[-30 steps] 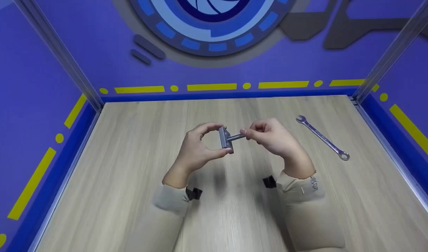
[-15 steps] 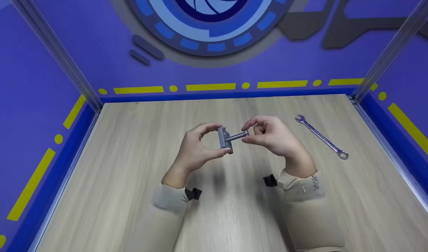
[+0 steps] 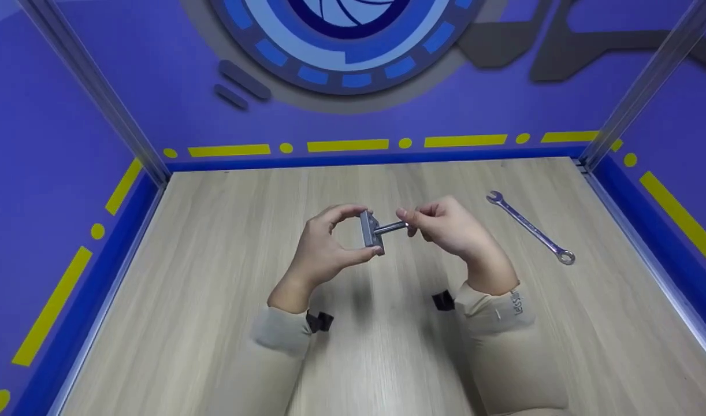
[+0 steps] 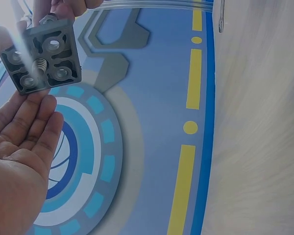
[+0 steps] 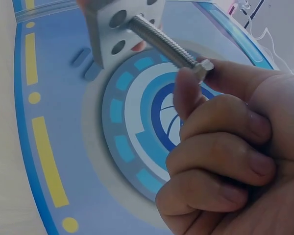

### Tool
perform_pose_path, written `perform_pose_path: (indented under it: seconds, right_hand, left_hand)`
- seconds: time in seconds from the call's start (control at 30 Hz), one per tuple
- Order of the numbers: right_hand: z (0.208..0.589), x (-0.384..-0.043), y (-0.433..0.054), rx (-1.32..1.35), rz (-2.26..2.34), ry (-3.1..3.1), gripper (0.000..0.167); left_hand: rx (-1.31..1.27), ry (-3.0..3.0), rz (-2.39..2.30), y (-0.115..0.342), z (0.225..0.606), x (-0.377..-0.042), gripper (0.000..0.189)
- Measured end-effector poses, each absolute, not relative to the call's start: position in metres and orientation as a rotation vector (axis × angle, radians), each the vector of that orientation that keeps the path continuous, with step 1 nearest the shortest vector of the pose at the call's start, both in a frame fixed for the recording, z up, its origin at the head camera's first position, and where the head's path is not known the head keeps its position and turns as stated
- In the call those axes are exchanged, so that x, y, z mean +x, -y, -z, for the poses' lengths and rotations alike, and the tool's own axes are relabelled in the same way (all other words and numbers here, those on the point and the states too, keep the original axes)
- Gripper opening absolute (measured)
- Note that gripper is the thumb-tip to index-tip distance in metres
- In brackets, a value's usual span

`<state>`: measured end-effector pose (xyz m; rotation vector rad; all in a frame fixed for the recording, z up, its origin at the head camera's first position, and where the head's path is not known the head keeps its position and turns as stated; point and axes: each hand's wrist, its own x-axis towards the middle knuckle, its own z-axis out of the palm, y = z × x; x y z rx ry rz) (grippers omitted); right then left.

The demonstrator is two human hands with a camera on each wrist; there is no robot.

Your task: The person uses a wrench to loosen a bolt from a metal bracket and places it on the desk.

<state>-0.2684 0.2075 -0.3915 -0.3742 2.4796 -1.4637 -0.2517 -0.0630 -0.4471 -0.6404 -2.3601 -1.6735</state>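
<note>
My left hand (image 3: 324,248) holds a square grey metal plate (image 3: 367,230) by two opposite edges, between thumb and fingers, above the table. A long hex bolt (image 3: 391,227) sticks out of the plate's middle. In the left wrist view, the bolt's threaded tip (image 4: 40,64) shows through the centre hole, with a larger hole near each corner of the plate (image 4: 41,45). The right hand (image 3: 452,230) pinches the bolt's head between thumb and forefinger. Its other fingers (image 5: 220,152) are curled in the right wrist view, where the bolt (image 5: 161,40) stands square to the plate.
A combination wrench (image 3: 531,227) lies on the wooden table (image 3: 243,214), right of the right hand. Blue printed panels (image 3: 353,124) with metal corner posts enclose the back and sides. Black wrist mounts (image 3: 443,300) sit below both hands.
Half a second ago the right thumb and forefinger were spread, with the bolt's head visible; now they cover it again, the thumb further up. The left hand and plate stay nearly still.
</note>
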Motion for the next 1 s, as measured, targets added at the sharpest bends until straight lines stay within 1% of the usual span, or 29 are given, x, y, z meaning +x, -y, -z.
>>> perform_pose_path:
  seconds: [0.17,0.23,0.47,0.77,0.9,0.93,1.0]
  right_hand:
    - [0.3905,-0.2679,-0.2098,-0.443,1.500,-2.470,0.031]
    - [0.3904,-0.2675,-0.2099,-0.464,1.545,-2.442,0.026]
    - [0.3899,-0.2656,-0.2075,-0.501,1.607,-2.431,0.027]
    - [0.3907,-0.2639,-0.2089,-0.628,1.643,-2.443,0.026]
    - [0.3904,-0.2649,-0.2093,-0.602,1.644,-2.446,0.034]
    - [0.3904,-0.2653,-0.2091,-0.577,1.637,-2.456,0.034]
    - [0.3904,-0.2662,-0.2084,-0.522,1.620,-2.485,0.029]
  left_hand:
    - [-0.644,2.361,1.666,0.0643,0.4468,-0.2519,0.070]
    - [-0.639,2.360,1.672,0.0649,0.4470,-0.2520,0.069]
    - [-0.624,2.363,1.702,0.0659,0.4484,-0.2528,0.068]
    - [-0.619,2.330,1.815,0.0664,0.4465,-0.2536,0.069]
    - [-0.621,2.314,1.835,0.0667,0.4455,-0.2544,0.069]
    - [-0.620,2.310,1.835,0.0667,0.4454,-0.2543,0.069]
    - [-0.620,2.302,1.831,0.0664,0.4456,-0.2542,0.068]
